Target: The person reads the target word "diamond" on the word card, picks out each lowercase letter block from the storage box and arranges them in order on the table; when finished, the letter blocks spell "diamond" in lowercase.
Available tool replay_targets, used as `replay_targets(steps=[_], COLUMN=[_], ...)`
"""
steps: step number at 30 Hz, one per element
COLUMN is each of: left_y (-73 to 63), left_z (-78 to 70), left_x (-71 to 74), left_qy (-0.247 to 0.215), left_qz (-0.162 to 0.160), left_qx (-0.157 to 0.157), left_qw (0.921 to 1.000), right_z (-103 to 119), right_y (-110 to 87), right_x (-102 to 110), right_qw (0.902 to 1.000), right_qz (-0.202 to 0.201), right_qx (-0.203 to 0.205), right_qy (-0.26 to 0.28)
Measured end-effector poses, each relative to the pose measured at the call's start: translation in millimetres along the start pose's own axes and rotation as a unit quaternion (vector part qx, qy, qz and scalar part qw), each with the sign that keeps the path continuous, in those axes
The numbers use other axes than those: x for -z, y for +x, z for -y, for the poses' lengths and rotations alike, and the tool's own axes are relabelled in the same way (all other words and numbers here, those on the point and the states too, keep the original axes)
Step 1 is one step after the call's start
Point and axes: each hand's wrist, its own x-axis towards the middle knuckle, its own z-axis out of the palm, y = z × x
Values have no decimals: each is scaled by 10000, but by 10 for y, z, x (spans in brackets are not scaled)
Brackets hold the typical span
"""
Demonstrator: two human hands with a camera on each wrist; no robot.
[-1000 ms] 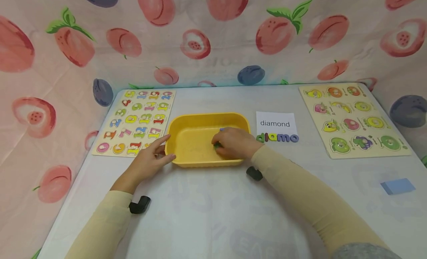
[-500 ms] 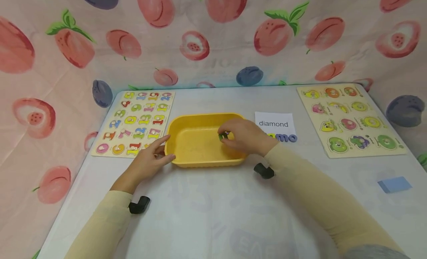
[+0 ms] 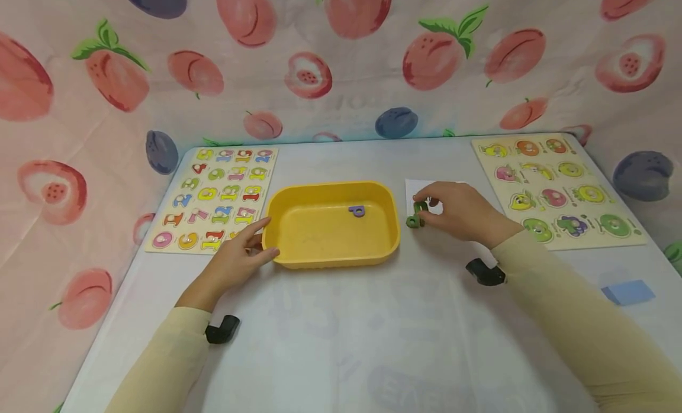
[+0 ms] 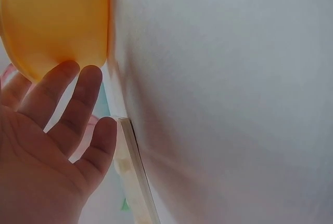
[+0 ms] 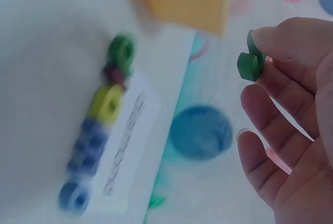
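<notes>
My right hand (image 3: 458, 212) pinches a green letter (image 5: 252, 65) between thumb and fingers; its exact shape is hard to make out. The hand is above the white word card (image 3: 418, 188) and hides most of it. Below the card, the green letter d (image 3: 412, 222) lies on the table, heading a row with a yellow letter (image 5: 106, 101) and a blue-looking o (image 5: 74, 197) in the right wrist view. My left hand (image 3: 237, 256) rests against the left end of the yellow tray (image 3: 330, 262), its extended fingers touching the outer wall. A purple letter (image 3: 357, 211) lies inside the tray.
A number puzzle board (image 3: 183, 215) lies beyond my left hand, partly behind the tray. On the right is a fruit puzzle board (image 3: 559, 194), with a light blue block (image 3: 629, 292) nearer me. Fruit-print cloth (image 3: 341, 64) stands behind the table.
My right hand has lifted the green letter out of the tray and carried it right to the word card, uncovering the purple letter. My left hand stays at the tray.
</notes>
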Motion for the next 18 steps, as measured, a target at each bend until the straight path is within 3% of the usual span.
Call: replay_targets(steps=[7, 13, 18], left_y=[-16, -19, -23], left_z=[-5, 1, -3], left_x=[-7, -4, 10], left_qy=[19, 1, -29], left_qz=[-21, 1, -7], left_qx=[-26, -68, -36], left_qw=[10000, 10000, 10000], right_z=[-381, -699, -883], right_y=[-224, -359, -416], right_x=[32, -10, 1], right_qw=[9977, 9902, 9866], right_qz=[73, 445, 479], right_qx=[-668, -1316, -1546], right_qy=[-12, 132, 194])
